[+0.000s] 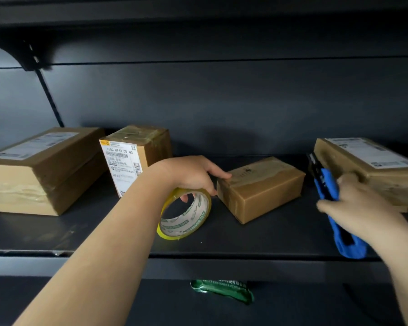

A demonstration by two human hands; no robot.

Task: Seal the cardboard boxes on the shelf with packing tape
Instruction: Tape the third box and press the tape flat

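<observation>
My left hand (191, 172) grips the top of a yellowish tape roll (185, 214) standing on edge on the dark shelf (269, 236); its thumb touches the near left corner of a small cardboard box (262, 189) lying askew mid-shelf. My right hand (356, 203), blurred, holds a blue utility knife (332, 203) with its black tip pointing away, beside a labelled box (372, 168) at the far right. A wide labelled box (43, 168) sits at the left. An upright taped box (134, 156) with a shipping label stands behind my left wrist.
The dark back panel rises behind the boxes, and another shelf hangs overhead. A green packet (223, 290) lies on the lower shelf below the front edge (198, 257). Bare shelf surface shows in front of the left boxes.
</observation>
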